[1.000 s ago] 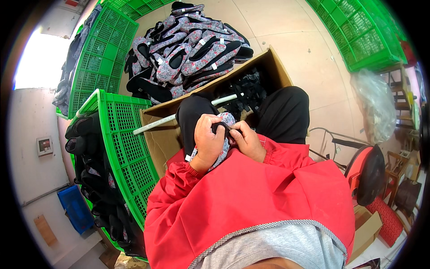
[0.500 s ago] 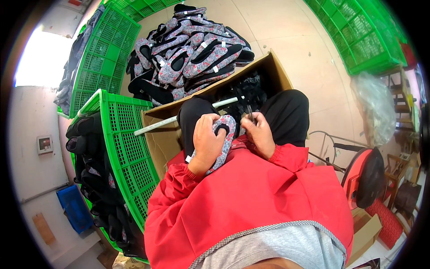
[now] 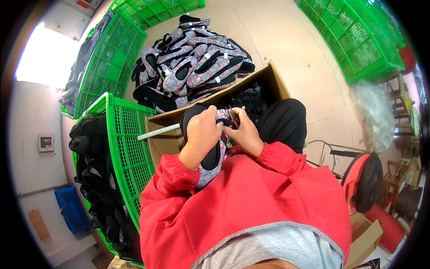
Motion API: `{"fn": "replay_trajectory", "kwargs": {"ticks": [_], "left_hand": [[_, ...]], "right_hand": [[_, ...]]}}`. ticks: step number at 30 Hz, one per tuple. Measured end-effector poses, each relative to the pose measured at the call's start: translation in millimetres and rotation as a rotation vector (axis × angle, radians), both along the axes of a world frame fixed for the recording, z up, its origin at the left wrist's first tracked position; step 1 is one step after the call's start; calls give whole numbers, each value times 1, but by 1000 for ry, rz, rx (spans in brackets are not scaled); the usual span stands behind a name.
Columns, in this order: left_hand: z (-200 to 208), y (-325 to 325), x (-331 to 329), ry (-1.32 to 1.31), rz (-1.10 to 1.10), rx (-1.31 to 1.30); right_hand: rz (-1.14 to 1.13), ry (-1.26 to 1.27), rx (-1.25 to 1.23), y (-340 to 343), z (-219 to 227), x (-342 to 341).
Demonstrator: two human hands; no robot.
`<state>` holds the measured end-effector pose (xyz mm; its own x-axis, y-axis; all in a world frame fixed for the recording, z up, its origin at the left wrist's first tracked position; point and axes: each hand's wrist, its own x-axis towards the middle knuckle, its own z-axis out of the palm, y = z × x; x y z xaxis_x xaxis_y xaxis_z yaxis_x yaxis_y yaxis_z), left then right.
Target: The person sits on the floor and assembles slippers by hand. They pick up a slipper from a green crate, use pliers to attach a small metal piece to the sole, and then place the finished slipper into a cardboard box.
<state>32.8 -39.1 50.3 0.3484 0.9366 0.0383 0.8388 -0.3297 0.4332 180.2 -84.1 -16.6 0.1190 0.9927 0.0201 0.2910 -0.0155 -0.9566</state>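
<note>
My left hand [image 3: 202, 134] is closed around a slipper [image 3: 216, 167] with grey-and-red floral fabric and a black lining, held over my lap. Against its upper end, my right hand [image 3: 245, 133] grips small dark thread snips [image 3: 234, 118], partly hidden by the fingers. Both hands meet at that end of the slipper; whether the blades are open there is too small to tell. Below my hands is an open cardboard box [image 3: 168, 142] with black material [image 3: 247, 99] inside. A pale rod [image 3: 159, 131] lies across its left part.
Beyond the box, a heap of floral slippers [image 3: 192, 62] lies on the floor. A green crate [image 3: 130, 148] full of black slippers [image 3: 96, 179] stands close at my left; another green crate [image 3: 351, 40] is at the far right. Right of me is a round red-and-black stand [image 3: 368, 181].
My right hand has moved left with the snips to the slipper, which has been turned and shifted in my left hand. My left hand has risen slightly. The view has tilted a little.
</note>
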Motion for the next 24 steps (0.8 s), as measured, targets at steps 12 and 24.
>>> {"fn": "replay_trajectory", "kwargs": {"ticks": [12, 24], "left_hand": [[20, -8, 41, -313, 74, 409], [0, 5, 26, 12, -70, 467]], "right_hand": [[-159, -64, 150, 53, 29, 27], [41, -319, 291, 48, 36, 41]]}}
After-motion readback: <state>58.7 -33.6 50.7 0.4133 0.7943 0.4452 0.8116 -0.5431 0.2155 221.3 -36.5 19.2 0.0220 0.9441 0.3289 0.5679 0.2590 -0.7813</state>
